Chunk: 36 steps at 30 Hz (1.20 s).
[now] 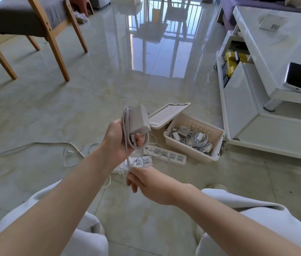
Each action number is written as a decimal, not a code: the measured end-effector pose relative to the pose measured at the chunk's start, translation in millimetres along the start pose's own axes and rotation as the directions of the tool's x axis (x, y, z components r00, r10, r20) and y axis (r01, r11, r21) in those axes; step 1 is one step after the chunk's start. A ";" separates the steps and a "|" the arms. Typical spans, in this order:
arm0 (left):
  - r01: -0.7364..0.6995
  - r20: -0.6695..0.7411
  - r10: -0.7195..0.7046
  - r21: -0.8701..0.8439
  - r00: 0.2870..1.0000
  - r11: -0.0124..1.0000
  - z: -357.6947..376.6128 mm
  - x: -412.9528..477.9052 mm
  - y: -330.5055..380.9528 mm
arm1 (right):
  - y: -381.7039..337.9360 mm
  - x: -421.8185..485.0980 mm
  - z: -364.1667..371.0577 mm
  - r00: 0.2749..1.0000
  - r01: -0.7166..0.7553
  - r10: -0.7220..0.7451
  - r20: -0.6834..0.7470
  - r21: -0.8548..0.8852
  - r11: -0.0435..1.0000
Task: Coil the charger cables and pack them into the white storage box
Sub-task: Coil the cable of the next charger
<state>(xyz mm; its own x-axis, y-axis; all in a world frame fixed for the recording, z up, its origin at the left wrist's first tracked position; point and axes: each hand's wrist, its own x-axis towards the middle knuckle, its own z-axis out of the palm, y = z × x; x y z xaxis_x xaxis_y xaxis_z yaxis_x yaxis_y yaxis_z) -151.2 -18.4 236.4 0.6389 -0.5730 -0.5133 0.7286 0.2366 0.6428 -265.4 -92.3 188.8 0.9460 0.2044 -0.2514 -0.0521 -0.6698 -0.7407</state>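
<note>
Grey plastic fills my left hand (120, 141). I grip a charger brick (140, 119) held up above the floor (94, 93), fingers and thumb curled round it. Several loops of its cable (125, 124) are gathered against my palm and hang round the brick. One strand drops straight down from the loops to my right hand (144, 179), which sits lower and nearer to me. There I pinch the strand between thumb and fingertips, the other fingers loosely curled.

Just beyond my hands, on the floor, stands the white storage box (188, 150), open. Its perforated lid (166, 114) leans against the far left end. Inside lies a tangle of other chargers (192, 138) with their cords, filling the bottom. Two white power strips (166, 154) lie on the tiles between my hands and the box, the nearer one partly hidden behind my right hand. Another loose cord (40, 144) snakes across the floor to my left.

To the right, near the box, is a low white worktop (279, 45) with a phone (300, 77) lying at its near edge. A wooden chair (53, 39) stands far off on the left. My knees in pale grey trousers show at the bottom of the view.
</note>
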 end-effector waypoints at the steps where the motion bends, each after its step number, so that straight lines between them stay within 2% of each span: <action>1: 0.018 0.051 -0.020 0.027 0.998 0.999 0.9 -2.2 2.6 | 2.0 0.9 -4.6 1.000 -0.003 0.003 -0.005 -0.029 1.000; 4: 0.019 0.163 -0.049 0.182 0.985 0.983 1.2 -6.6 5.8 | 13.0 2.7 -23.9 0.998 -0.056 0.052 -0.030 -0.134 0.989; 7: -0.030 0.121 -0.032 0.476 0.992 0.879 1.6 -10.8 4.7 | 28.9 1.4 -41.4 0.981 -0.193 0.185 -0.055 -0.241 0.951; 9: -0.015 0.079 -0.051 0.664 0.996 0.748 0.7 -13.4 2.5 | 38.8 -0.1 -49.7 0.969 -0.246 0.229 -0.091 -0.274 0.930; 12: 0.034 0.027 -0.106 0.844 0.994 0.535 0.2 -11.9 -2.7 | 46.4 -0.4 -56.8 0.965 -0.241 0.185 -0.185 -0.354 0.904; 15: 0.026 -0.019 -0.027 0.957 0.999 0.289 -5.2 -5.8 -8.5 | 41.9 0.3 -57.1 0.955 -0.228 0.113 -0.275 -0.434 0.872; 18: 0.022 -0.029 0.061 0.995 0.998 0.101 -12.9 -0.2 -12.8 | 37.0 1.3 -52.8 0.936 -0.237 0.083 -0.341 -0.441 0.866; 23: 0.044 -0.045 0.111 0.999 0.993 0.013 -17.9 8.7 -22.0 | 32.4 5.1 -42.5 0.920 -0.272 0.095 -0.380 -0.448 0.852; 30: 0.093 -0.060 0.153 0.971 0.986 -0.219 -27.2 19.4 -32.1 | 27.1 4.9 -29.3 0.916 -0.302 0.119 -0.383 -0.463 0.833; 36: 0.095 -0.029 0.246 0.961 0.969 -0.260 -30.0 27.4 -36.5 | 25.0 1.1 -21.2 0.918 -0.258 0.092 -0.387 -0.403 0.878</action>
<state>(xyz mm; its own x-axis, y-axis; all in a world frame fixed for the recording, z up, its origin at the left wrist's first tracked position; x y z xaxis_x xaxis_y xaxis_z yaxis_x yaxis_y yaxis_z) -152.8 -19.2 181.8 0.8055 -0.4742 -0.3555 -0.3660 -0.8698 0.3310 -258.8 -124.0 183.2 0.9870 -0.1502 -0.0577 -0.1609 -0.9287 -0.3342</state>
